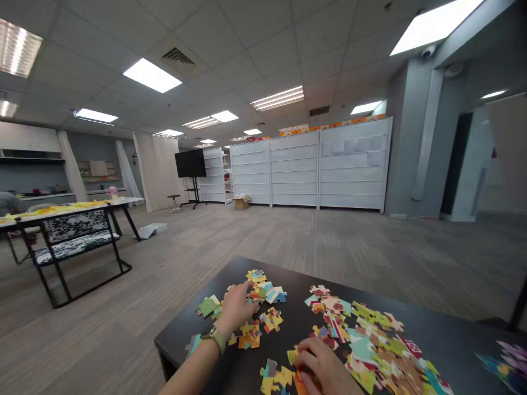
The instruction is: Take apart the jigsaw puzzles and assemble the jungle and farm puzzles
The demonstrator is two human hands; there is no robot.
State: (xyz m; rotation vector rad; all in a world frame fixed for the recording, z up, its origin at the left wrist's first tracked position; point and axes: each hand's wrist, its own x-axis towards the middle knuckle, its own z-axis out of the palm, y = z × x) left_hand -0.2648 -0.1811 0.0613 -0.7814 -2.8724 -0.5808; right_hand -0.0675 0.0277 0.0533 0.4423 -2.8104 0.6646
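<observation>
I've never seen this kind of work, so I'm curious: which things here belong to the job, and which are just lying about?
Part of the job: left hand, right hand, colourful jigsaw pieces, dark table.

Just around: wristwatch, patterned bench, black screen on a stand, cardboard box, white shelving panels.

Jigsaw pieces (269, 321) sit on dark table (448, 329) in two main piles, left and right, smaller batch of pieces (504, 365) at right edge; bench (74, 244) and long table (123, 202) off left across floor (329, 247), pegboard shelving (294, 170) at back.
</observation>
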